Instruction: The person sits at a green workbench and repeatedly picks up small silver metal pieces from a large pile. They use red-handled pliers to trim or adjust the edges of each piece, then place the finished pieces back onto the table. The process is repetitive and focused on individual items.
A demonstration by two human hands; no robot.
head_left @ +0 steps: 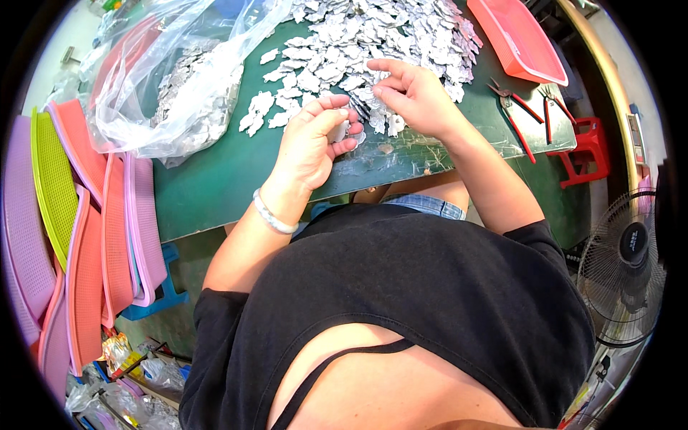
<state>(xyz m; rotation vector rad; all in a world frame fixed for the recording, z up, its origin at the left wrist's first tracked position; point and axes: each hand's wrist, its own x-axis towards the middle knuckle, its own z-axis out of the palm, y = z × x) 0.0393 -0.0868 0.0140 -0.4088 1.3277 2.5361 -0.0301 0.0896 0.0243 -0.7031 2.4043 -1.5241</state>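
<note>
While the left hand [308,147] pinches a silvery piece [340,132] (flat, half-hidden), the right hand [421,99] gapes.

Metal pile [401,36], partly beyond view

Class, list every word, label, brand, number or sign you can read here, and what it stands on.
Fan hub: small pale marking, too small to read.
Shiny wrapper: any print is too blurred to read.
Metal pieces: none I can make out.
</note>
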